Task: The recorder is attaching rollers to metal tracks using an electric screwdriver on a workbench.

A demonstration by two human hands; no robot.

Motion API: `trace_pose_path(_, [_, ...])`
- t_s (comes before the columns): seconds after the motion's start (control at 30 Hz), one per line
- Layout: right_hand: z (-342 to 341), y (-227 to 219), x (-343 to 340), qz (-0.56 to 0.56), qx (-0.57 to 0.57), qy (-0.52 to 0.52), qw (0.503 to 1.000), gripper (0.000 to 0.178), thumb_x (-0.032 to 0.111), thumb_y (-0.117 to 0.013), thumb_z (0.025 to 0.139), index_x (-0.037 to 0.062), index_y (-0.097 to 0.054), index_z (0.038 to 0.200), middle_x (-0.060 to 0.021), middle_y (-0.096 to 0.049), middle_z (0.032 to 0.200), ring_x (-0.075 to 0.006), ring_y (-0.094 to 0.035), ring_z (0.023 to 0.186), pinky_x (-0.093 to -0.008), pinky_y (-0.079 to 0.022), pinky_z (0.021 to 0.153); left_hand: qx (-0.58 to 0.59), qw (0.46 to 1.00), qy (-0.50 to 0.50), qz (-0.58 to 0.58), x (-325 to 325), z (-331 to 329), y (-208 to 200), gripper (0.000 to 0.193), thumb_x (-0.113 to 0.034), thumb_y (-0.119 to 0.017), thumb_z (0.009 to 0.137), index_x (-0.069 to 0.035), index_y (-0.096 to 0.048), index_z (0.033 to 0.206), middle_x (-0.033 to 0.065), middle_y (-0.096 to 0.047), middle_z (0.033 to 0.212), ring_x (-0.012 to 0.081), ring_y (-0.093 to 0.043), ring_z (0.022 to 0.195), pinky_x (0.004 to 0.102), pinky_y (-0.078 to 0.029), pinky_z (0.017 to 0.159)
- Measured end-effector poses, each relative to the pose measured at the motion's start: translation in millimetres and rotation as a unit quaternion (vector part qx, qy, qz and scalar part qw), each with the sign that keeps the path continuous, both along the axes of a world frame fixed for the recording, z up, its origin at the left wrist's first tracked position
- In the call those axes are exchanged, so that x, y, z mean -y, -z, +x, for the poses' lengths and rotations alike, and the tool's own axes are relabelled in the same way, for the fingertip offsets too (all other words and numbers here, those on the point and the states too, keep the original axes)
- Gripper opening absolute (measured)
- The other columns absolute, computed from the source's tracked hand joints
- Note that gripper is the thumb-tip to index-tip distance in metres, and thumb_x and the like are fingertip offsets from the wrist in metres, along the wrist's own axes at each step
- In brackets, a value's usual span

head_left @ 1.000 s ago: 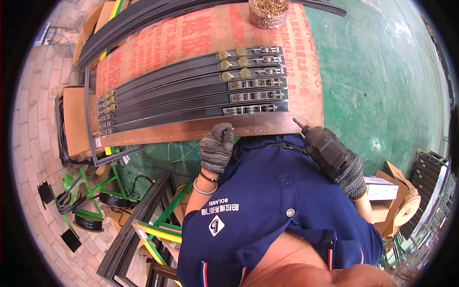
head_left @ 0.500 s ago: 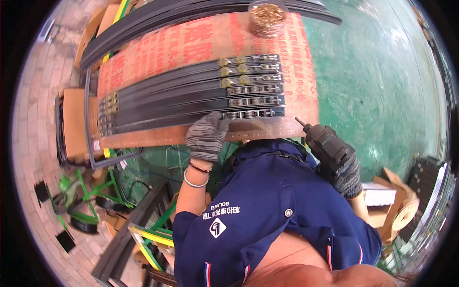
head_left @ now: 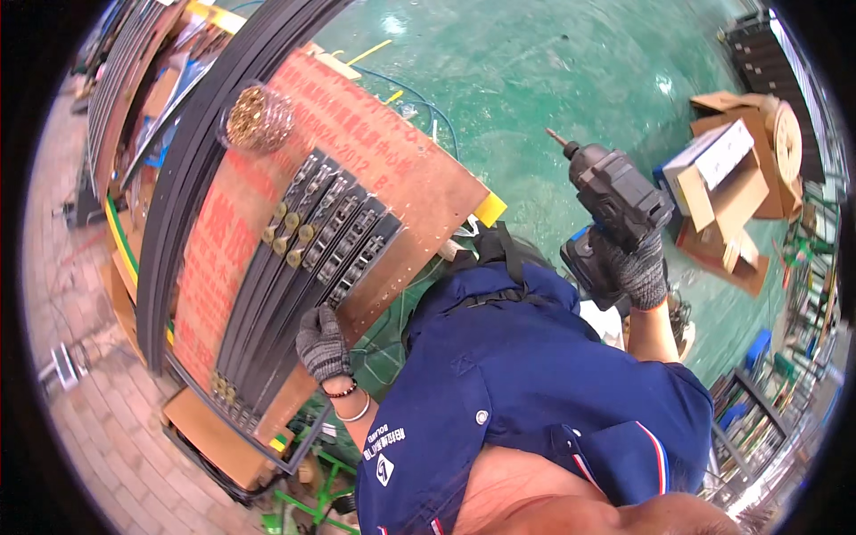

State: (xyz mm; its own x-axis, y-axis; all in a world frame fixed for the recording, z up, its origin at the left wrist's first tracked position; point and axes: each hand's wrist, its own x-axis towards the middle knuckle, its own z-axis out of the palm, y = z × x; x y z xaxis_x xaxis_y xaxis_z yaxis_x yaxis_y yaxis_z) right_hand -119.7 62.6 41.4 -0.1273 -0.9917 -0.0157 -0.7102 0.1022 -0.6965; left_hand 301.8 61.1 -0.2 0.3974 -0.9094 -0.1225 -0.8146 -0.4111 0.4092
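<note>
My right hand [head_left: 640, 272], in a grey knit glove, grips a black cordless driver [head_left: 615, 192]; its bit points up and left over the green floor, apart from the table. My left hand [head_left: 323, 346], gloved alike, lies with its fingers on the nearest of several dark metal profiles [head_left: 272, 308], just below the roller fittings. Those profiles lie side by side on a work table [head_left: 415, 192] covered with red-printed board. Metal roller fittings [head_left: 337, 234] sit at their ends, some with round yellowish pieces. A clear round tub [head_left: 259, 118] of gold-coloured screws stands beyond them.
Long black profiles [head_left: 183, 169] lie along the table's far side. Open cardboard boxes [head_left: 727, 174] and a cable reel [head_left: 785, 143] stand on the green floor at right. Another carton [head_left: 214, 437] is beyond the table's left end; a blue hose [head_left: 437, 111] crosses the floor.
The view has turned, so the table now slants to the left. The driver has come away from the table edge and is now over the floor. My left hand stays by the nearest profile.
</note>
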Motion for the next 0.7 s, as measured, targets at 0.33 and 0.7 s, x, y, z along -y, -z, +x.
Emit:
trace_pose_path(0.33, [-12.0,34.9,-71.0,0.053,0.162,0.294,0.940,0.040,0.009,-0.069,0.070,0.0061,-0.055,0.107,-0.0065,-0.059,0.098,-0.0159,-0.056,0.087,-0.0293,-0.045,0.079,-0.063,0.998,0.019,-0.012,2.6,-7.9,4.3,0.022,-0.017,-0.054,0.084,0.004,-0.058,0.079,0.0115,-0.058,0.066,0.0190,-0.050,0.058,0.0323,-0.042,0.060])
trace_pose_path(0.7, [-34.4,45.4,-8.6,0.126,0.101,0.084,0.983,0.041,0.001,-0.061,0.071,0.0066,-0.054,0.111,-0.0038,-0.058,0.099,-0.0156,-0.053,0.087,-0.0296,-0.045,0.076,-0.001,0.986,-0.143,-0.083,-26.5,-12.7,-10.9,0.024,-0.021,-0.053,0.084,0.001,-0.060,0.086,0.0157,-0.061,0.077,0.0251,-0.057,0.068,0.0331,-0.044,0.067])
